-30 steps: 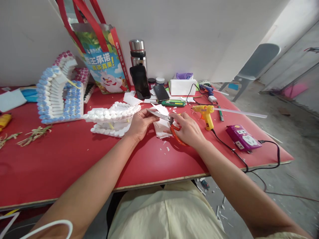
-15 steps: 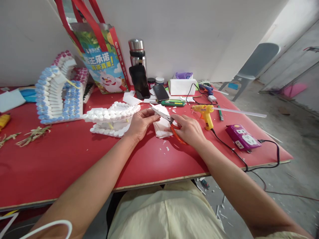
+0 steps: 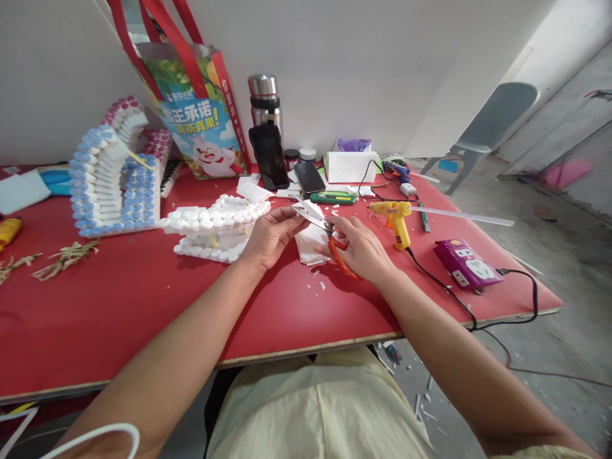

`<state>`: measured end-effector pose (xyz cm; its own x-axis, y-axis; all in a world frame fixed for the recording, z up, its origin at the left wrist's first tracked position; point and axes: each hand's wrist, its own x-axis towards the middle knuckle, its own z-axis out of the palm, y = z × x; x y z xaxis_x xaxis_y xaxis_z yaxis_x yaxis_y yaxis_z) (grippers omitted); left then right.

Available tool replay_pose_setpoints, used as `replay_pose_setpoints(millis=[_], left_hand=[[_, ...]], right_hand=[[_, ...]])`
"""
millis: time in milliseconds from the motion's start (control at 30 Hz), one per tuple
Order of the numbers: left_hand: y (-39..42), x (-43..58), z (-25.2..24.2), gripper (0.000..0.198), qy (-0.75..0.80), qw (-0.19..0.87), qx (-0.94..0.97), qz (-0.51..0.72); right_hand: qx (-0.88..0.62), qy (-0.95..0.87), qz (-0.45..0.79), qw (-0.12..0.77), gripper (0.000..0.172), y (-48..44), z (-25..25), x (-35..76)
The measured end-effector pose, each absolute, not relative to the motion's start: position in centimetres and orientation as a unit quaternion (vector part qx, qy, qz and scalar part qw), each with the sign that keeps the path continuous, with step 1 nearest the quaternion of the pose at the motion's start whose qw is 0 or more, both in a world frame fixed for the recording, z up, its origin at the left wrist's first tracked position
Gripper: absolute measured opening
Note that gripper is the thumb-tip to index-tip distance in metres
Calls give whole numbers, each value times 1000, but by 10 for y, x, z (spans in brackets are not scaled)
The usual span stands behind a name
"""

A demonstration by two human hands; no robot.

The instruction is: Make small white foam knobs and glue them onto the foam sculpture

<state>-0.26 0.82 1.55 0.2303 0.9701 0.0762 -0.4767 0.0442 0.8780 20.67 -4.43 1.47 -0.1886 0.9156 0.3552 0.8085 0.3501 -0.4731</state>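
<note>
My right hand grips orange-handled scissors, whose blades point left and bite into a small white paper piece. My left hand pinches that paper piece from the left, fingers closed on its edge. Under both hands lies a stack of white paper on the red table, with small white scraps scattered around it.
A white bottle-cap model lies just left of my left hand, a blue-capped one farther left. A yellow glue gun, purple power strip, phones, a steel flask, a printed tote bag and a white box stand behind.
The scissors and paper piece have shifted slightly up and right, and the blades have closed further into the paper. My left hand has stayed nearly in place.
</note>
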Motion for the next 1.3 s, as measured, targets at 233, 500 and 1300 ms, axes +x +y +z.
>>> replay_pose_setpoints(millis=[233, 500, 1300], left_hand=[[10, -5, 12, 21, 296, 653, 451, 531], [9, -5, 12, 18, 307, 637, 467, 531], [8, -7, 16, 24, 297, 668, 436, 525]], right_hand=[[-566, -768, 47, 295, 52, -42, 12, 207], [-563, -773, 24, 292, 52, -40, 9, 208], [-694, -641, 97, 313, 42, -35, 19, 216]])
